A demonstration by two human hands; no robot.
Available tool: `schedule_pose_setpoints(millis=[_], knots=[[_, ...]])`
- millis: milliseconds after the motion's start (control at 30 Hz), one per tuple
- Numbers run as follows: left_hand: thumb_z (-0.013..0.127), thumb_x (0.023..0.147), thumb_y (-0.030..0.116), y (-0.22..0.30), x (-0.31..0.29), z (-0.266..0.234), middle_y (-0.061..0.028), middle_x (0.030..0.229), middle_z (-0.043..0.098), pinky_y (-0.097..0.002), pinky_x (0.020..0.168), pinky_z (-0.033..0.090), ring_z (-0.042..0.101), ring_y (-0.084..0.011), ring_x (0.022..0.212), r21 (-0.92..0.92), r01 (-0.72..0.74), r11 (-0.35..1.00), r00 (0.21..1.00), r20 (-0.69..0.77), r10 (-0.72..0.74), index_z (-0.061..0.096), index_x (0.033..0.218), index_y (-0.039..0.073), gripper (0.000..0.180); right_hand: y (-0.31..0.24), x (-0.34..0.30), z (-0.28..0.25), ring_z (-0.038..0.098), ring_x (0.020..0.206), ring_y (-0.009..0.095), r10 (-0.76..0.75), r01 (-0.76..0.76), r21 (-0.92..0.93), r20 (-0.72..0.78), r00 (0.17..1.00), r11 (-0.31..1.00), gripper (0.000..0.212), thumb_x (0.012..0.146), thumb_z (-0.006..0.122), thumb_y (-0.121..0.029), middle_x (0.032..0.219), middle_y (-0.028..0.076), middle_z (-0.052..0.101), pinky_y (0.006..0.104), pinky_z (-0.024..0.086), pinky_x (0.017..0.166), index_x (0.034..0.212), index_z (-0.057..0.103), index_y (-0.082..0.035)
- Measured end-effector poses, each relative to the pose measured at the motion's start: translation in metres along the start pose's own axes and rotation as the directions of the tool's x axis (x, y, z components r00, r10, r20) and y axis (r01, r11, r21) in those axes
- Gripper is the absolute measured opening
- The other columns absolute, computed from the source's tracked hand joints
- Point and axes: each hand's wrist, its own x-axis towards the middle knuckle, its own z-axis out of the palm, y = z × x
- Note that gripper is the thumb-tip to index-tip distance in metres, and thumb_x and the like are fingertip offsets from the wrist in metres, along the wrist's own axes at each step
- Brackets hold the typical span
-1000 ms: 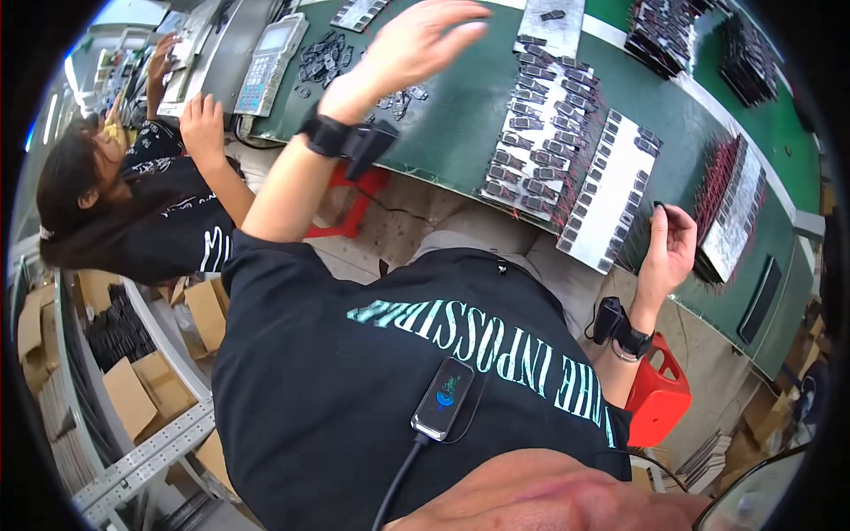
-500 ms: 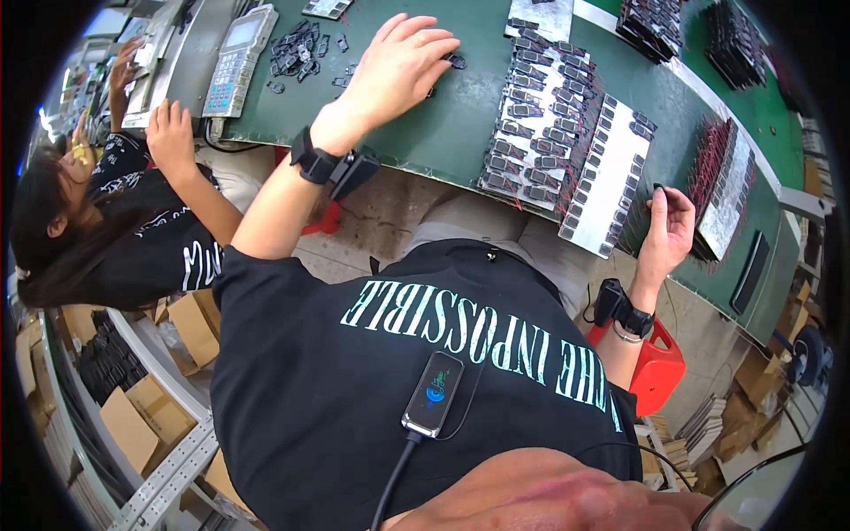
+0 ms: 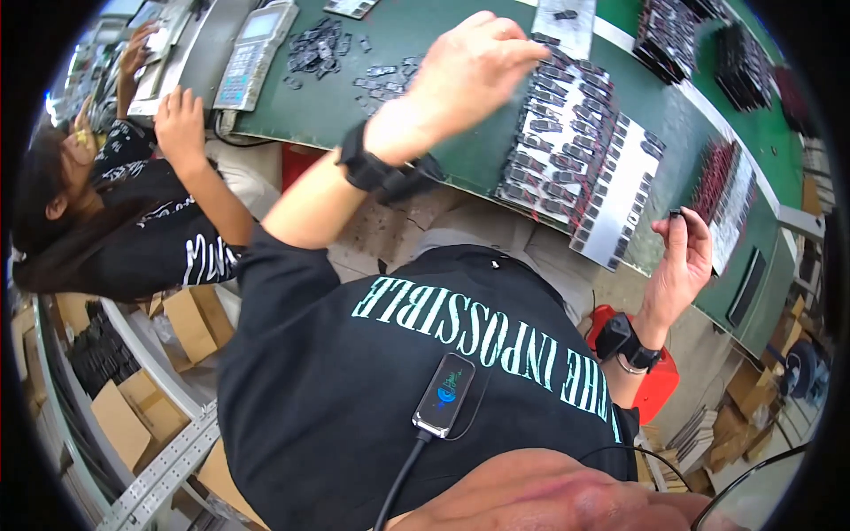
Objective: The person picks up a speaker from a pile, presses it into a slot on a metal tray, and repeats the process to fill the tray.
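Observation:
My left hand (image 3: 474, 75) is stretched over the green table, fingers drawn together in a pinch at the far left corner of a white board (image 3: 567, 115) covered with rows of small black modules with red wires. What that pinch holds, if anything, is hidden. Right of the board lies a white strip (image 3: 615, 190) edged with small black pieces. Beside the strip, my right hand (image 3: 682, 265) is raised at the table's near edge. A small black part (image 3: 676, 213) shows between its thumb and fingertips.
Loose black parts (image 3: 320, 46) lie in a pile left of my left hand, with a smaller scatter (image 3: 385, 80) nearer. A keypad device (image 3: 255, 57) stands farther left, near a co-worker's hand (image 3: 180, 124). Red-wired stacks (image 3: 722, 181) sit at right, beside a black bar (image 3: 748, 288).
My left hand has swung right, from near the loose parts to the board, and its spread fingers have closed into a pinch. My right hand still holds the small black part.

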Motion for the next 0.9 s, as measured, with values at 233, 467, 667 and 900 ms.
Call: schedule_pose_setpoints(millis=[233, 467, 667, 900], knots=[[0.067, 0.094, 0.008, 0.09, 0.002, 0.011, -0.0066, 0.111, 0.071, -0.0297, 0.085, 0.057, 0.068, -0.0147, 0.094, -0.828, 0.477, 0.295, 0.84, 0.331, -0.43, 0.067, 0.118, 0.002, 0.025, -0.054, -0.011, 0.079, 0.068, 0.091, 0.017, 0.007, -0.03, 0.082, 0.273, 0.962, 0.996, 0.022, 0.093, 0.062, 0.005, 0.107, 0.008, 0.066, 0.0256, 0.054, 0.083, 0.114, 0.064, 0.005], [0.064, 0.095, 0.004, 0.097, -0.013, 0.025, -0.0121, 0.105, 0.072, -0.0251, 0.081, 0.059, 0.071, -0.0158, 0.087, -0.85, 0.509, -0.139, 0.712, 0.506, -0.488, 0.068, 0.115, -0.003, 0.022, -0.031, 0.007, 0.081, 0.066, 0.089, 0.012, -0.035, 0.053, -0.101, 0.178, 0.983, 0.993, 0.017, 0.095, 0.061, 0.003, 0.103, 0.006, 0.066, 0.0245, 0.053, 0.083, 0.111, 0.064, 0.004], [0.063, 0.095, 0.004, 0.098, -0.014, 0.032, -0.0136, 0.105, 0.071, -0.0247, 0.082, 0.059, 0.072, -0.0173, 0.09, -0.82, 0.56, -0.122, 0.677, 0.537, -0.504, 0.067, 0.117, -0.004, 0.024, -0.021, 0.012, 0.067, 0.064, 0.087, 0.01, 0.042, 0.003, -0.188, 0.232, 0.972, 0.982, 0.016, 0.094, 0.064, 0.0, 0.1, 0.004, 0.067, 0.023, 0.054, 0.08, 0.109, 0.066, 0.003], [0.064, 0.095, 0.004, 0.1, -0.016, 0.031, -0.0133, 0.106, 0.071, -0.0245, 0.082, 0.059, 0.072, -0.017, 0.09, -0.798, 0.591, -0.119, 0.658, 0.562, -0.502, 0.067, 0.117, -0.004, 0.024, -0.02, 0.014, 0.062, 0.064, 0.084, 0.009, 0.049, -0.003, -0.161, 0.278, 0.959, 0.987, 0.015, 0.094, 0.064, -0.001, 0.1, 0.004, 0.067, 0.0224, 0.053, 0.078, 0.108, 0.067, 0.003]])
